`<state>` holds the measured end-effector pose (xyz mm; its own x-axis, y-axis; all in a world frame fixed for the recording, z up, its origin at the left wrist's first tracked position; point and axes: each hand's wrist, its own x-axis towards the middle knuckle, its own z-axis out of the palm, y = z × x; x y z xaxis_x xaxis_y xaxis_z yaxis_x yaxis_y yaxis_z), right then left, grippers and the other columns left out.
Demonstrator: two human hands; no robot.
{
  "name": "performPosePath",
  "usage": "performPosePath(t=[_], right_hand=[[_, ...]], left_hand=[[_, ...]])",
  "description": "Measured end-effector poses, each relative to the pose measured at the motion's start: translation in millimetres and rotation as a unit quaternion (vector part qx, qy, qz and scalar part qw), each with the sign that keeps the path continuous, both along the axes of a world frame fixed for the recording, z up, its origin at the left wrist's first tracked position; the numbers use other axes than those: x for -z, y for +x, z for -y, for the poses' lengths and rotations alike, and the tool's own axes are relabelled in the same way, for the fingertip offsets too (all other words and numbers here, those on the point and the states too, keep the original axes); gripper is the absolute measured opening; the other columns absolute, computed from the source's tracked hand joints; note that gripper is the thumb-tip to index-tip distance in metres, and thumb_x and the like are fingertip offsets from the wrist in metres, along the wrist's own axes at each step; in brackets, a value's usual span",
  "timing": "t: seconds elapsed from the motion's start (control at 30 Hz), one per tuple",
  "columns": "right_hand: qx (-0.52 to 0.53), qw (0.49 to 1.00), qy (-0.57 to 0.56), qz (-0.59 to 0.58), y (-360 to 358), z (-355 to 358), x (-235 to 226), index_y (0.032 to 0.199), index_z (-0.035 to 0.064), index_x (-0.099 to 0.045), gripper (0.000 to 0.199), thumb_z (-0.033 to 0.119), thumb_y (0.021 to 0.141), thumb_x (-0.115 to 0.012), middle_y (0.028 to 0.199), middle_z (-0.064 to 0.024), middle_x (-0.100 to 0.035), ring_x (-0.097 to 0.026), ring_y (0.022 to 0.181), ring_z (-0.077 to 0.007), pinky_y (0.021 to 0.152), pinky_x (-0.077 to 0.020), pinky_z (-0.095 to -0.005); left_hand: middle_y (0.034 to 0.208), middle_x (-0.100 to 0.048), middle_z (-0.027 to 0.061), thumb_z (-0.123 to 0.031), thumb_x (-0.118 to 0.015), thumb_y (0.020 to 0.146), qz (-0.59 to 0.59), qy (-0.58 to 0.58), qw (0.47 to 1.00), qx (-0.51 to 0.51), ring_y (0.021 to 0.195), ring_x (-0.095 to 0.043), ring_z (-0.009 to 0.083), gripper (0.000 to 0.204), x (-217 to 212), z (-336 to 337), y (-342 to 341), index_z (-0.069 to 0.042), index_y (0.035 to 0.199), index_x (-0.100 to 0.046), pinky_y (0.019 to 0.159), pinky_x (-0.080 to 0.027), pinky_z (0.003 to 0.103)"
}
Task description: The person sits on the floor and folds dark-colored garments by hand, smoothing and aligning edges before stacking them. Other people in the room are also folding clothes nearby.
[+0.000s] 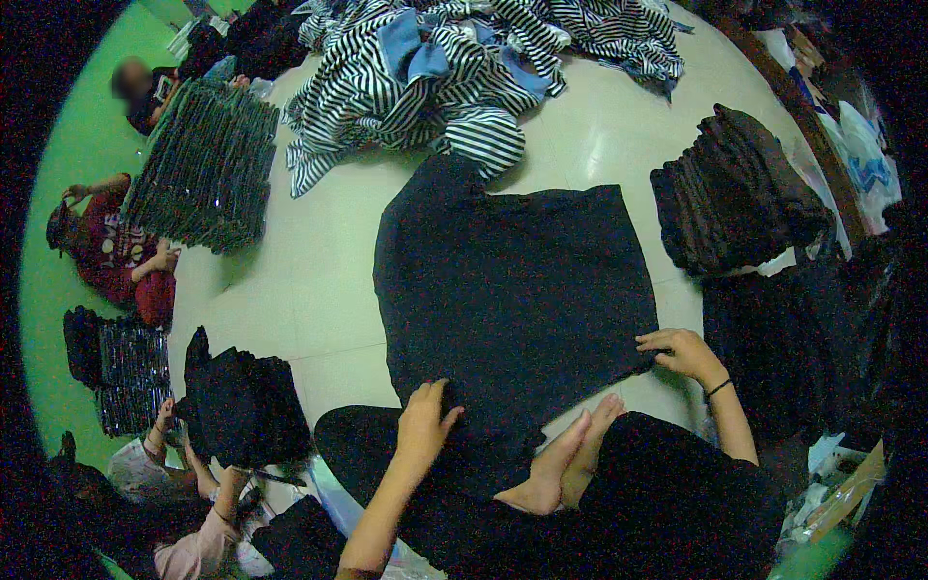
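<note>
A black garment (512, 280) is spread out before me on the pale surface, with one narrower part reaching up at its far left. My left hand (425, 420) rests on its near-left part, fingers stretched out and thumb apart. At the near-right edge of the cloth, my right hand (681, 353), with a dark band at the wrist, touches it with its fingers apart. My bare feet (570, 464) lie close to the garment's near edge, between my dark-clad legs. The cloth's near end merges with my dark clothing, so its limit there is hard to see.
A heap of striped black-and-white garments (416, 87) with blue pieces lies beyond. Stacks of dark folded clothes stand at left (203, 164) and right (739, 193). At lower left, a person's hands (229, 488) are by a black cloth pile (246, 401). Another person (111, 242) sits farther left.
</note>
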<state>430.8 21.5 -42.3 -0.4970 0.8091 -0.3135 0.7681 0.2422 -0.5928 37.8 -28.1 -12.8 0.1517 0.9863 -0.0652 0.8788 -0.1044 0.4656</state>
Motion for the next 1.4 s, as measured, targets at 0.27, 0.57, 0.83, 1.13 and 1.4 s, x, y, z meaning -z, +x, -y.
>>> performPosePath(t=[0.27,0.57,0.83,1.13,1.4], right_hand=[[0.031,0.997,-0.019,-0.063,2,0,5,0.098,0.0089,-0.059,0.034,0.007,0.065,-0.053,0.108,-0.0065,-0.054,-0.052,0.099,-0.0246,0.087,-0.0400,-0.0326],[0.052,0.996,-0.050,-0.048,-1,-2,4,0.098,0.0088,-0.059,0.034,0.004,0.065,-0.052,0.109,-0.0062,-0.054,-0.051,0.100,-0.0238,0.089,-0.0387,-0.0318],[0.031,0.998,-0.029,-0.039,1,-3,9,0.097,0.0082,-0.059,0.032,0.004,0.066,-0.052,0.108,-0.0060,-0.055,-0.052,0.099,-0.0240,0.087,-0.0397,-0.0321],[0.072,0.992,-0.036,-0.092,5,5,13,0.091,0.0057,-0.060,0.024,0.007,0.067,-0.058,0.109,-0.0059,-0.055,-0.054,0.096,-0.0237,0.085,-0.0410,-0.0308],[0.119,0.978,-0.154,-0.072,9,-19,3,0.085,0.0036,-0.061,0.019,0.018,0.072,-0.061,0.091,-0.0051,-0.062,-0.057,0.080,-0.0143,0.072,-0.0441,-0.0276]], left_hand=[[0.067,-0.055,0.0140,-0.006,-0.064,0.066,0.073,-0.024,0.993,-0.088,0.062,-0.055,0.0286,0.012,-1,25,-25,0.001,0.070,-0.055,0.057,-0.043,0.034],[0.067,-0.058,0.0169,-0.006,-0.059,0.065,-0.212,-0.355,0.900,-0.140,0.066,-0.059,0.0295,0.007,-96,84,-112,-0.002,0.069,-0.062,0.058,-0.045,0.036],[0.073,-0.056,0.0162,-0.008,-0.054,0.068,-0.068,-0.151,0.983,0.076,0.070,-0.056,0.0332,0.012,-59,85,-49,-0.005,0.079,-0.055,0.060,-0.045,0.039],[0.099,-0.052,0.0054,-0.008,-0.046,0.070,-0.083,-0.098,0.879,0.460,0.088,-0.049,0.0204,0.017,40,54,-1,-0.008,0.084,-0.057,0.076,-0.040,0.032],[0.081,-0.057,0.0064,-0.011,-0.054,0.076,0.249,-0.221,0.930,0.153,0.083,-0.053,0.0151,0.010,-4,24,-37,-0.003,0.081,-0.056,0.075,-0.041,0.027]])
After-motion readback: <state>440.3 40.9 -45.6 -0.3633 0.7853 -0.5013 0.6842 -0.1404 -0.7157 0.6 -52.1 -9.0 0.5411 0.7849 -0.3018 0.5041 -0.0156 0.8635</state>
